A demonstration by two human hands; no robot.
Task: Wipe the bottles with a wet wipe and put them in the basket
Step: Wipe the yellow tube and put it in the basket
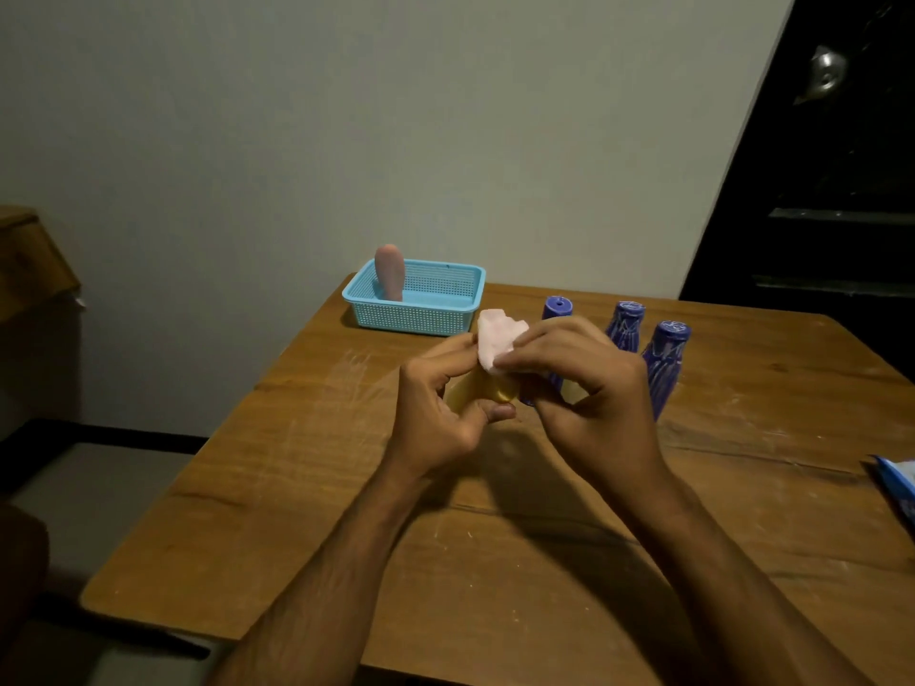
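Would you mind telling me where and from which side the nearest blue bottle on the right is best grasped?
Probably around its wider lower body, below the tapering neck, coming in from the right. The nearest blue bottle stands upright, with another blue bottle just behind it on the left, while the table on its right is open.

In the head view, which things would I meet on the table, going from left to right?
Pink bottle standing in the basket → yellow bottle in the left hand → wipe → right hand → three blue bottles, the last at → blue packet.
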